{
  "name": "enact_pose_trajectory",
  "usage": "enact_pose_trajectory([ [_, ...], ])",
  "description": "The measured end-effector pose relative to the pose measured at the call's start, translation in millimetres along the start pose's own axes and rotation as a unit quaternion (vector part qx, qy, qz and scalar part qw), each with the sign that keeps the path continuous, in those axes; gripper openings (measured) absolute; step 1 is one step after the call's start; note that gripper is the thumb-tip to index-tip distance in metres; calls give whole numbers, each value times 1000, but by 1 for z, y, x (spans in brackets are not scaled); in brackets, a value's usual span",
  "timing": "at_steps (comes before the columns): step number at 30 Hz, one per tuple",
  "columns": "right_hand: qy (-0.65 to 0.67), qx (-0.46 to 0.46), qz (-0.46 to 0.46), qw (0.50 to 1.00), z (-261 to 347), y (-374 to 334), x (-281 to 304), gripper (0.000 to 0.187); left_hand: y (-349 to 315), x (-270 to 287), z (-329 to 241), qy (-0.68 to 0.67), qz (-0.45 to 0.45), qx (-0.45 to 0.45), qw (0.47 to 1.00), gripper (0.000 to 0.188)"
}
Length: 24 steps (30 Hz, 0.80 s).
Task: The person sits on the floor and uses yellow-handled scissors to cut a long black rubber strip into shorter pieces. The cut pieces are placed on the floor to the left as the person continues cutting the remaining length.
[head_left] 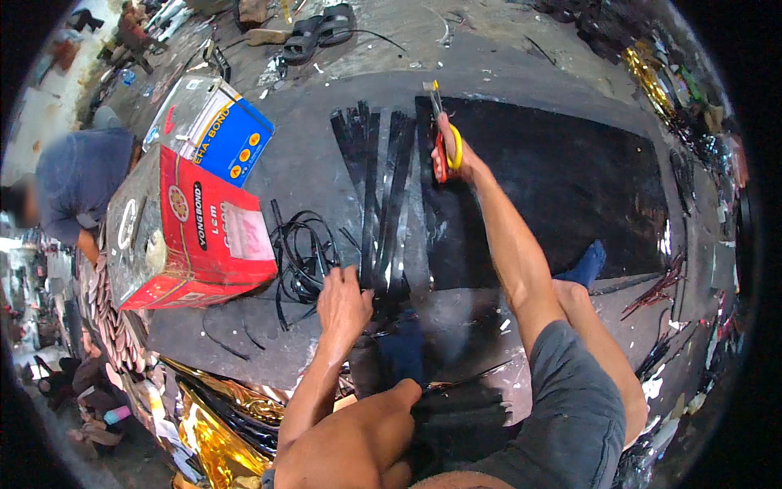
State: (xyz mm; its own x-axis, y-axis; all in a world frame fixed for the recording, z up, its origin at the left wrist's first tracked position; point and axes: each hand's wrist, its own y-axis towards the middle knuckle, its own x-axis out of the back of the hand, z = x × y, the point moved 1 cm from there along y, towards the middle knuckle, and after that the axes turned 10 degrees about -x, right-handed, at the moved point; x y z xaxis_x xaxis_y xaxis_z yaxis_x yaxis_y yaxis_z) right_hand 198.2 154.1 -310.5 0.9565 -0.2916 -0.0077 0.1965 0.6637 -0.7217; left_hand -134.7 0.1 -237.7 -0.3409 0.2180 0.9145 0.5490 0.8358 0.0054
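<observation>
My right hand (459, 163) is closed round scissors (455, 147) with red and yellow handles; their blades point away from me, over the far left corner of a large black sheet (554, 187). My left hand (344, 308) is low on the left, its fingers bent together at the end of a thin black strip (321, 254) that runs from a loose tangle (297, 244). Several wider, flat black strips (373, 187) lie lengthwise between the tangle and the sheet. What lies under my left palm is hidden.
On the left stand a red box (213, 236) and a blue and white box (232, 138). Another person (85, 171) sits beyond them. Sandals (318, 34) lie at the far side. Gold foil (213, 436) is near my left leg; my blue-socked foot (588, 265) rests on the sheet.
</observation>
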Motion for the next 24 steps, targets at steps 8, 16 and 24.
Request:
enact_pose_trajectory([
  [8,178,41,29,983,-125,-112,6,85,47,-113,-19,-71,17,-156,985,46],
  [16,284,-41,29,958,-199,-207,-13,93,113,-103,17,179,147,-259,938,75],
  [24,276,-43,17,960,-207,-229,-9,92,105,-28,28,246,211,-74,943,83],
])
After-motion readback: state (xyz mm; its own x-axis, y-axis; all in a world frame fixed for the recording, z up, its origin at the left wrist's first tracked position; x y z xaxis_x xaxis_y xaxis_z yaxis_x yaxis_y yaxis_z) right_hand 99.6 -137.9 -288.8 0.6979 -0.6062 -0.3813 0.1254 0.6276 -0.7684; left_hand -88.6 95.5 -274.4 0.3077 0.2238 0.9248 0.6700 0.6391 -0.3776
